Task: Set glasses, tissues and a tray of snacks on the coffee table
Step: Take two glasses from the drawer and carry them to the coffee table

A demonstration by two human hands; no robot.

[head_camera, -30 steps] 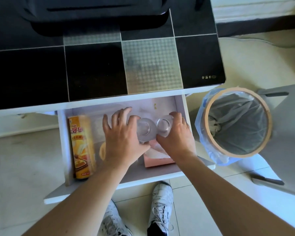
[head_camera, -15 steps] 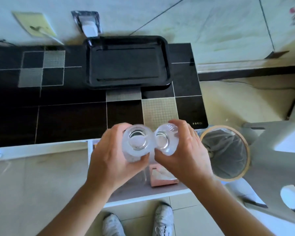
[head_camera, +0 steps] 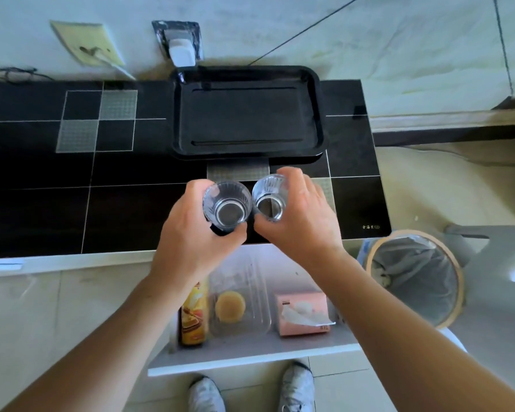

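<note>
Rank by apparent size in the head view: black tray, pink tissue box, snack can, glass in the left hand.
1. black tray, clearly largest.
2. pink tissue box and snack can: close, and the can is partly hidden, so unranked.
3. The glass looks comparable but sits nearer the camera.

snack can (head_camera: 193, 316) top hidden behind left forearm, table logo (head_camera: 371, 226) too small to read

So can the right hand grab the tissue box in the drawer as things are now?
Probably not yet. The right hand grips a glass over the table, so it is occupied. The tissue box lies uncovered in the open drawer below that arm, so the way looks free once the glass is set down.
</note>
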